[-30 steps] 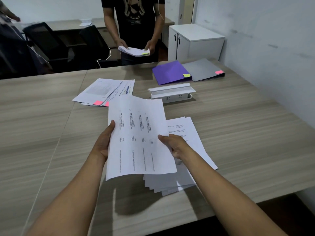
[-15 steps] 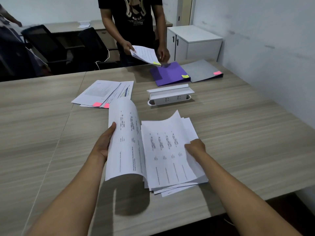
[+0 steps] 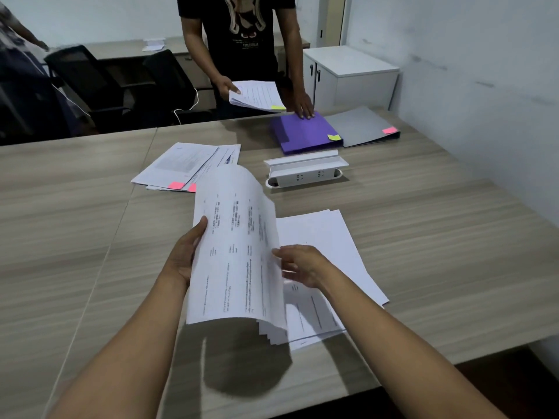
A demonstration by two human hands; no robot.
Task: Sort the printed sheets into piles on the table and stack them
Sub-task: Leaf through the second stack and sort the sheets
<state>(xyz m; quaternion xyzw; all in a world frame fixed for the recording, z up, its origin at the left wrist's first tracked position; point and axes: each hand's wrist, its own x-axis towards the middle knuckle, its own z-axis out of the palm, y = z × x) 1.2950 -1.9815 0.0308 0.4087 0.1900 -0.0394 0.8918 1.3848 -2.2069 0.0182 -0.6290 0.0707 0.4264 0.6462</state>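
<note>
While my left hand grips the left edge of a bundle of printed sheets, thumb on the printed face and the other fingers hidden behind the paper, the bundle stands lifted off the table and bows over toward the right. My right hand hangs just beside the bundle's right edge, fingers loosely spread and closed on nothing; whether a fingertip touches the top sheet I cannot tell. Under and to the right of that hand a pile of white sheets lies flat on the table, its near edges fanned out below the bundle. Farther off to the left rests a second pile of printed sheets, spread a little, with pink sticky tabs at its near edge. A white power strip sits between the piles and a purple folder, which lies touching a grey folder; each carries a small tab. Across the table a person in a black T-shirt holds a stack of papers in one hand and presses the other flat on the purple folder. Behind stand black office chairs and a white cabinet.
</note>
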